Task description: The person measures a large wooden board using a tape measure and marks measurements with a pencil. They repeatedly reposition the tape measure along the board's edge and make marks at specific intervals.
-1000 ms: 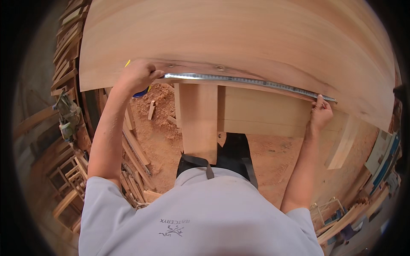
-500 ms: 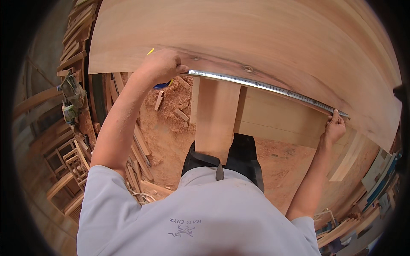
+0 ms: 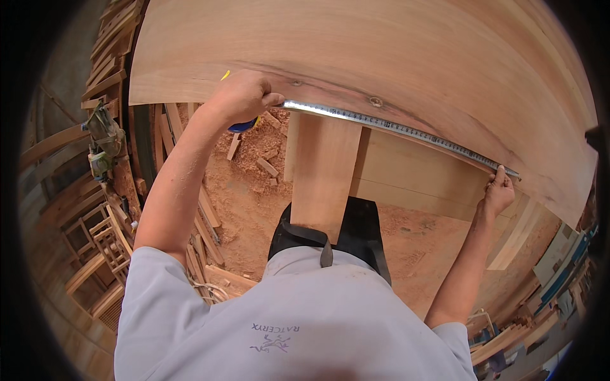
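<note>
A wide, pale wooden board [image 3: 356, 51] with knots and a dark streak spans the far side. Along its near edge a steel tape measure [image 3: 394, 125] is pulled out straight, sloping down to the right. My left hand [image 3: 244, 96] is closed around the tape's case at the left; bits of blue and yellow show beneath and behind the hand, the rest is hidden. At the other end my right hand [image 3: 500, 190] pinches the blade between thumb and fingers, close to its tip at the board's edge.
Under the board stands a wooden upright plank [image 3: 322, 171] against my front, beside a wide lower panel [image 3: 419, 168]. Wood shavings and offcuts [image 3: 267, 166] litter the floor. Stacked timber [image 3: 105, 82] and small wooden frames [image 3: 105, 238] line the left; more boards [image 3: 508, 346] lie at the lower right.
Both hands keep their grip on the tape, which stays stretched along the board's edge. The view has shifted very slightly; nothing else visibly differs.
</note>
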{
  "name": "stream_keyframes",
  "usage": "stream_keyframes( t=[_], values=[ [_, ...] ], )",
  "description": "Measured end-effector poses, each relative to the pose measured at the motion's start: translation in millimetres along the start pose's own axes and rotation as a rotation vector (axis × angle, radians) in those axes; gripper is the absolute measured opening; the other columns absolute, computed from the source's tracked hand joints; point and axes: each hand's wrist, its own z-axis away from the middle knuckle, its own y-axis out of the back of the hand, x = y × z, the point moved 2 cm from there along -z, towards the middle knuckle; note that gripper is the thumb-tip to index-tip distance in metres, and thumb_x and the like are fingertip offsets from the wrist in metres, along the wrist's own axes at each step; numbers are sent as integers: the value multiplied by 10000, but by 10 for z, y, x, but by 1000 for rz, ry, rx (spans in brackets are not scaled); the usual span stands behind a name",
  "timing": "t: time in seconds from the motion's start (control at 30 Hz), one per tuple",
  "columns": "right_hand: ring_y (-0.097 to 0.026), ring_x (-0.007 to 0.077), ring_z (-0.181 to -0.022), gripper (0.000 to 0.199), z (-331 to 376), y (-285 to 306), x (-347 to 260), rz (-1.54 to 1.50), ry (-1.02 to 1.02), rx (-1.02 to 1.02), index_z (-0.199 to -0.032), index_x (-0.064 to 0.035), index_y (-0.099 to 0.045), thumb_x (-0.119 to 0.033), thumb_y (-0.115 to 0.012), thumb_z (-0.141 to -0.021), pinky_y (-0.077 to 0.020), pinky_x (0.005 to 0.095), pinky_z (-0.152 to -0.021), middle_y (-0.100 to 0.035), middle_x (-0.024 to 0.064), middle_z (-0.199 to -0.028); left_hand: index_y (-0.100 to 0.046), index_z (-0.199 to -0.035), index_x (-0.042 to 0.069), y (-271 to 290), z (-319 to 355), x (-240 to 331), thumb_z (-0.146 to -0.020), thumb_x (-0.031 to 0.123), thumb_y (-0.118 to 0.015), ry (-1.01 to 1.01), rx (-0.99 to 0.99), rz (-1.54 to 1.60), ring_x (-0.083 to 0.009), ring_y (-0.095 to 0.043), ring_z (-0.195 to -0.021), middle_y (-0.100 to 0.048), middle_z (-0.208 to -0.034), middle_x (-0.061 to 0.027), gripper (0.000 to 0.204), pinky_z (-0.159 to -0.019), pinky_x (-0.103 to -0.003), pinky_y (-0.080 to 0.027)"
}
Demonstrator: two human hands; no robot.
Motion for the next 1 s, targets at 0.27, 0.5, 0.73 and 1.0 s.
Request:
stream_keyframes(
  t=[0.27, 0.5, 0.73, 1.0],
  values=[
    [-472, 44, -475, 234, -7, 4, 31, -26, 14, -16, -808, -34, -621, -196, -737, -930, -333, 192, -428, -609, 16, -626, -762, -863, 42, -34, -95, -62, -912, 347, -708, -30, -36, 43, -304, -623, -645, -668, -731, -188, 314, -615, -428, -489],
    [-461, 47, -461, 266, 5, 5, 32, -28, 22, 8, -774, -42, -629, -230, -729, -934, -325, 210, -414, -601, 12, -613, -766, -878, 32, 23, -152, -20, -888, 355, -726, 3, -116, 20, -321, -669, -738, -696, -801, -203, 325, -692, -445, -523],
    [-498, 47, -516, 320, -129, -103, 110, 104, 55, -25, -811, 12, -655, -272, -723, -942, -366, 218, -465, -633, 19, -625, -774, -913, 62, -120, -16, -137, -893, 370, -718, 86, -4, 37, -330, -691, -788, -707, -839, -210, 314, -710, -456, -531],
    [-523, 99, -525, 391, -368, -14, 407, 262, 175, 4, -803, 29, -697, -334, -696, -949, -415, 284, -486, -658, 39, -645, -760, -1001, 76, -90, -47, -26, -826, 419, -762, 123, 40, 27, -339, -698, -990, -733, -1023, -170, 385, -808, -448, -553]
  ],
)
